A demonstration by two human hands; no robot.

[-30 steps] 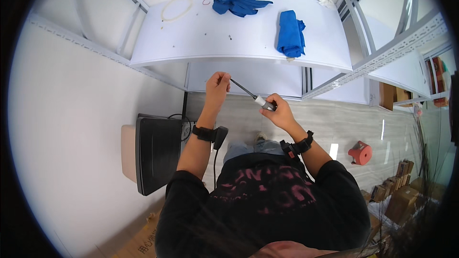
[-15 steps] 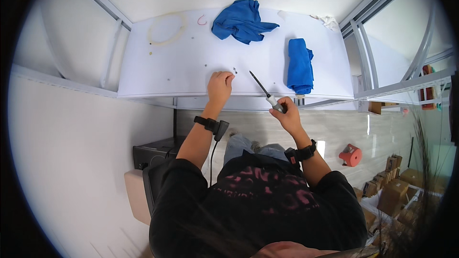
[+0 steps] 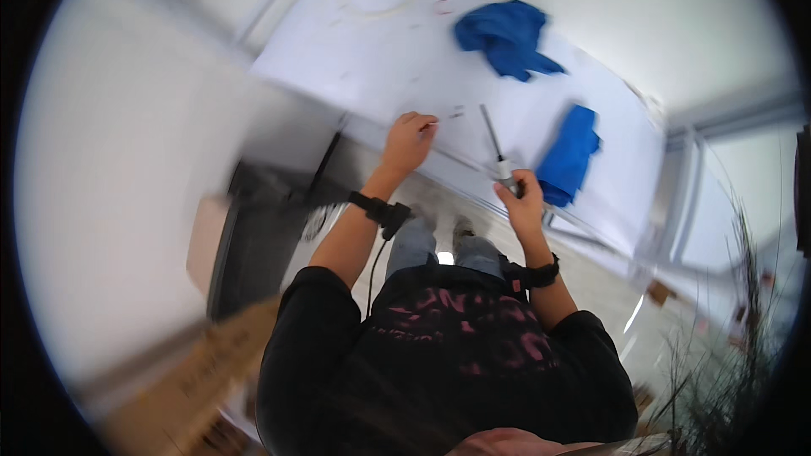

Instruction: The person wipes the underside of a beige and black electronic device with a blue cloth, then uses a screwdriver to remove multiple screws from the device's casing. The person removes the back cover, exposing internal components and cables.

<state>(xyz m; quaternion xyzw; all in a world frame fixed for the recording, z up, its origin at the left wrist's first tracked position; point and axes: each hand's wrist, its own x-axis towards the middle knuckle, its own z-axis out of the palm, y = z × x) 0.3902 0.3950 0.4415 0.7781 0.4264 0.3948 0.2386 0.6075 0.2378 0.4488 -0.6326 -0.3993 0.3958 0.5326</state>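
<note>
head view: screwdriver (image 3: 505, 171) gripped by right hand (image 3: 525, 196), its shaft pointed over white shelf (image 3: 372, 55); left hand (image 3: 409, 143) curled at front edge, whether closed cannot be told.

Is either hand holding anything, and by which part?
The right hand grips a dark-shafted screwdriver by its grey-and-white handle; whether the left hand pinches something small cannot be told.
</note>
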